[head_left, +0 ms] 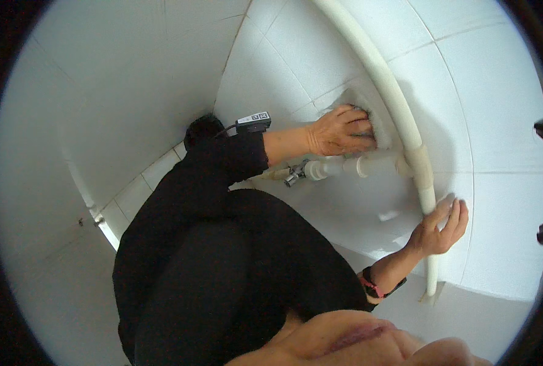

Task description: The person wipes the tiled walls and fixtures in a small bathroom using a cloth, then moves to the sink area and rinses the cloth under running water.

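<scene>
White tiled wall (320,55), white pipe (378,67), black sleeve (222,165), whitish, possibly grey cloth (378,125), black-and-pink wristband (374,285)

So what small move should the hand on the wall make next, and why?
Probably sweep the white cloth sideways along the tile: the left hand presses it flat against the wall beside the white pipe, while the right hand braces lower down by the pipe.

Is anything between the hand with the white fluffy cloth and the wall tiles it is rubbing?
Nothing visible. The left hand presses the white cloth straight on the tiled wall, just beside the white pipe. The right hand rests on the wall lower down, by the pipe.
</scene>
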